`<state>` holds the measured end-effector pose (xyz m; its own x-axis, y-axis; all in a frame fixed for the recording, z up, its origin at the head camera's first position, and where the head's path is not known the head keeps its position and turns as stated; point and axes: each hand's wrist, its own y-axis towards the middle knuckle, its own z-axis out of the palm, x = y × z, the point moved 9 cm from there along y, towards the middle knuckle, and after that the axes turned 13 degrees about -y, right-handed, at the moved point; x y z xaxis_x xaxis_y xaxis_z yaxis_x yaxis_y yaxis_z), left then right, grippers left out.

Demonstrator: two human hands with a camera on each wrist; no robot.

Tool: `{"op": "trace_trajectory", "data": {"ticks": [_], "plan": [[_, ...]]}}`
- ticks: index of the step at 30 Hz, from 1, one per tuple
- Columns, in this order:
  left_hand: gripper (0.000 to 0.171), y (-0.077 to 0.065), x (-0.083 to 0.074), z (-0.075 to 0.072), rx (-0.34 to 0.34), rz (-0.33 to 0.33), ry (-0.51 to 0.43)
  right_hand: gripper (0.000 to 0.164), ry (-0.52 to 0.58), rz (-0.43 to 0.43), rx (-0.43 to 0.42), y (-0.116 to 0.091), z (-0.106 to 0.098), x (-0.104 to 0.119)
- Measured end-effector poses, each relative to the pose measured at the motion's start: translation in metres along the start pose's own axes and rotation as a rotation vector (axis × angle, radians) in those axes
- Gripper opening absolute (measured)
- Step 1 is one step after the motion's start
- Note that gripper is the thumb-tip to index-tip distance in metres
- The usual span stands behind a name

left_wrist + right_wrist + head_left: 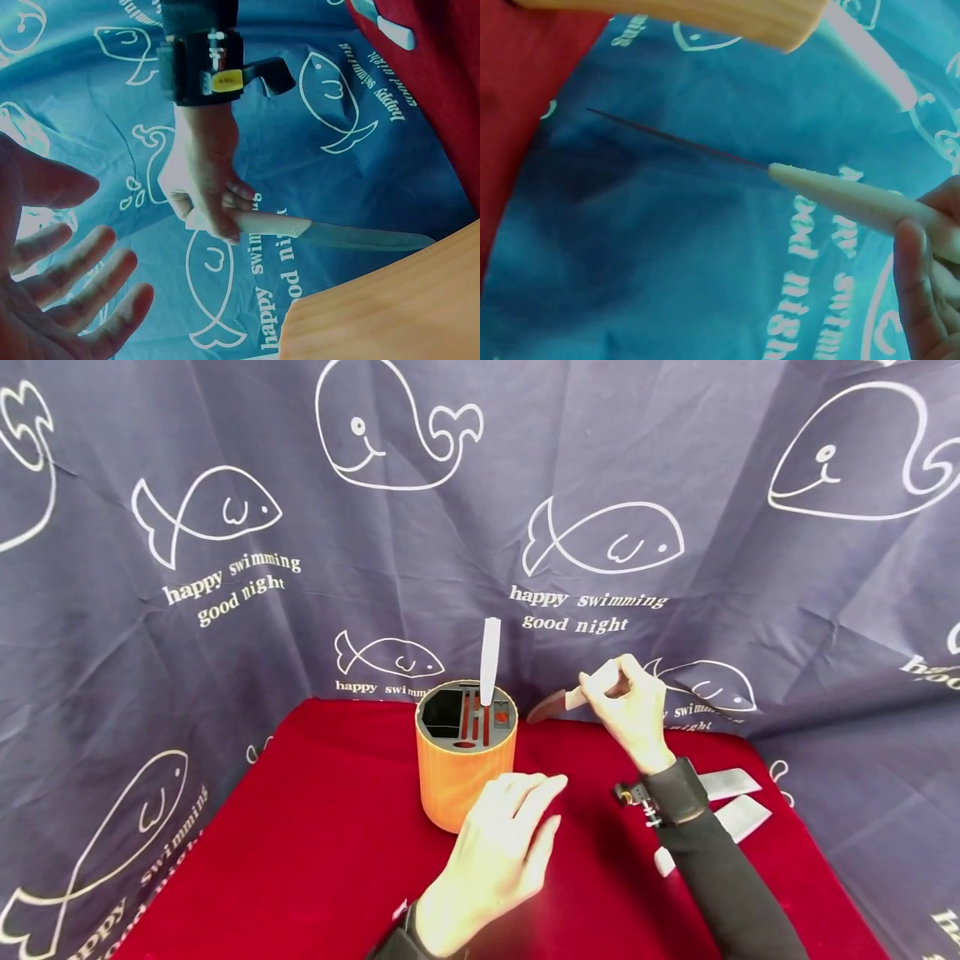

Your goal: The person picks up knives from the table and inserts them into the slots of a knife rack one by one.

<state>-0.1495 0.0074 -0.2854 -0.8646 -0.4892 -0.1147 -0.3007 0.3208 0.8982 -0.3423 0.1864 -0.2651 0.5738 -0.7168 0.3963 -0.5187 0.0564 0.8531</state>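
Knife point(551, 705) pinched in the right hand point(632, 706) tilts beside the holder point(461, 781), not yet inside; one handle point(490, 664) already stands there, two blades point(731, 783) seemingly left on the table point(300, 852); left hand point(498, 852) empty, fingers loose.

The desk point(247, 877), covered in red cloth point(337, 810), bears a round, orange-tan, wood-look knife block with a dark slotted top point(447, 781). Well to the block's right lie two broad, silvery metal blades point(744, 816), partly hidden; a white handle end point(664, 862) shows on their block side.
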Motion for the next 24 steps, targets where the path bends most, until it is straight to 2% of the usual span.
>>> {"op": "trace_trajectory", "data": {"ticks": [8, 16, 24], "plan": [[0.049, 0.007, 0.010, -0.003, -0.013, -0.059, -0.018, 0.021, 0.063, -0.021, -0.042, 0.001, -0.019, 0.035], [0.051, 0.017, 0.011, -0.007, -0.053, -0.054, -0.036, 0.020, 0.145, -0.063, -0.077, -0.002, -0.038, 0.066], [0.051, 0.024, 0.009, -0.012, -0.078, -0.040, -0.048, 0.024, 0.159, -0.150, -0.110, -0.011, -0.054, 0.101]]}}
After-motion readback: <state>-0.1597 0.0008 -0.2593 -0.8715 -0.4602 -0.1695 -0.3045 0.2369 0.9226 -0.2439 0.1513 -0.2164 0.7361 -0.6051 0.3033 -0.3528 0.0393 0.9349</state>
